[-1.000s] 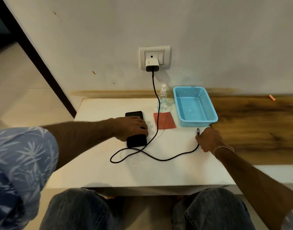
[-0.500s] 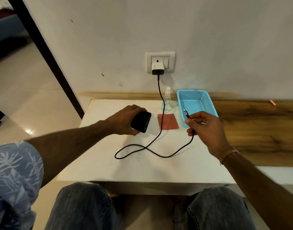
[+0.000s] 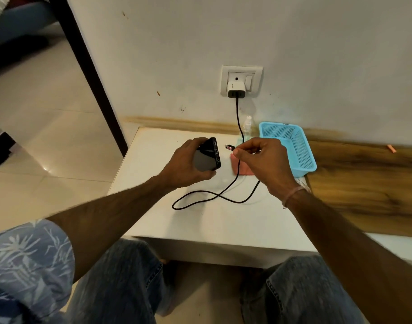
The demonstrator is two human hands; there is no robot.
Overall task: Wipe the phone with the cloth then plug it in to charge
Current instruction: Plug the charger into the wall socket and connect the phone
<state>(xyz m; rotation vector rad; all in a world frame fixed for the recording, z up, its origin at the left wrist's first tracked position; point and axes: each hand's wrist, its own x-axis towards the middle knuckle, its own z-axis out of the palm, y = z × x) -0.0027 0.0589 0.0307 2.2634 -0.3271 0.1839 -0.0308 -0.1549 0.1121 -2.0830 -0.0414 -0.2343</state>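
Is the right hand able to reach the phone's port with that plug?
Probably yes: the right hand pinches the plug close beside the phone, port end facing it, nothing between, and the cable lies slack.

You see a black phone (image 3: 206, 159), black cable (image 3: 237, 113), salmon-red cloth (image 3: 244, 171), light-blue mesh basket (image 3: 304, 168) and white table (image 3: 223, 220); your sleeve (image 3: 29, 253) is blue with a pale leaf print, your jeans (image 3: 118, 288) grey-blue.

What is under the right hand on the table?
A red cloth lies flat there, and the black cable runs across it. The right hand hides part of the cloth.
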